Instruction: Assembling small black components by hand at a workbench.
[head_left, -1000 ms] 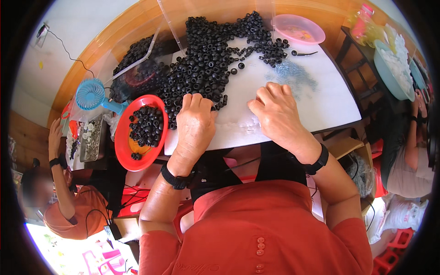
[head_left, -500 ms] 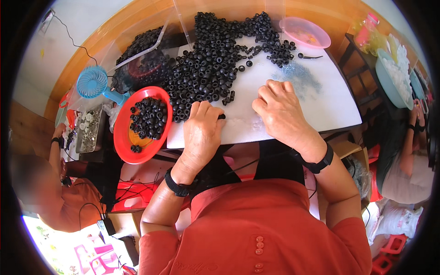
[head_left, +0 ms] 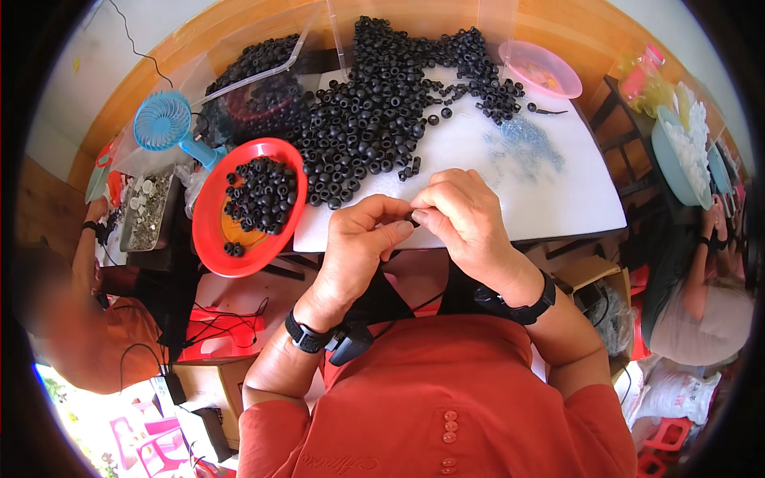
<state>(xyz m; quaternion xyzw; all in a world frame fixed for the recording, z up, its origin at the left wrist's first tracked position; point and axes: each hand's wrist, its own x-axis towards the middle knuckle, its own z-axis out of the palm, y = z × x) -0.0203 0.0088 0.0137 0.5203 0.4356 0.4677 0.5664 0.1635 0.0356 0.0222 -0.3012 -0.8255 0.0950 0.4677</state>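
My left hand point(head_left: 360, 243) and my right hand point(head_left: 468, 219) meet fingertip to fingertip above the table's front edge. A small black ring-shaped part point(head_left: 413, 218) shows between them, mostly covered by fingers. My left thumb and forefinger pinch it. The right thumb and forefinger are closed against it; whether they hold something else too small to see, I cannot tell. Beyond my hands a large heap of black ring-shaped parts point(head_left: 362, 131) covers the white tabletop point(head_left: 558, 199). Scattered tiny clear-bluish bits point(head_left: 522, 147) lie to the right of the heap.
On the left, a red oval tray point(head_left: 209, 239) holds more black parts, beside a blue fan point(head_left: 162, 121). A clear bin point(head_left: 299, 48) with black parts stands behind. A pink bowl point(head_left: 570, 80) is far right. Co-workers sit on both sides; a teal basin point(head_left: 673, 175) holds white pieces.
My hands were apart over the table, the left with a black part at its fingertips. Now they have come together, the right moving left and the left turning inward, fingertips meeting at the part.
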